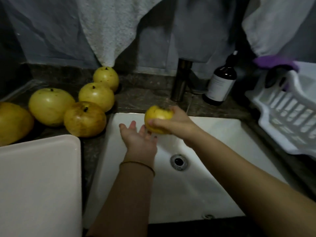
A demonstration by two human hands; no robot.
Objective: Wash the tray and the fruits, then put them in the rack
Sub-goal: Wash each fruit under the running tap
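Yellow fruit (158, 117): round, smooth waxy skin with a dark dried calyx at the top and a few brown flecks. It is held over the back of the sink (213, 151), just in front of the tap (181, 81).

Right hand (172, 124): fingers and thumb curled round the fruit from its right side, gripping it.

Left hand (138, 137): palm up, fingers straight and spread, holding nothing. Its fingertips lie at the fruit's lower left edge; whether they touch it cannot be told. A thin metal bangle (136, 164) circles the wrist.

Sink: white, glossy and rectangular, with a round metal drain (178, 161) in its floor. The tap is a dark metal cylinder standing upright.

Counter (140, 96): dark speckled stone. Five more fruits sit on it left of the sink in a loose cluster (84, 119). The nearest one is browned and blotchy, while the one at the far left is more orange.

Tray (37, 182): pale, matte and flat, with a rounded corner and a low rim. It lies at front left, beside the sink.

Rack (287, 120): white moulded plastic with slotted walls, on the counter right of the sink.

Dark glass bottle (220, 82) with a white label stands right of the tap. A nubby white towel (106, 31) hangs behind the fruits.
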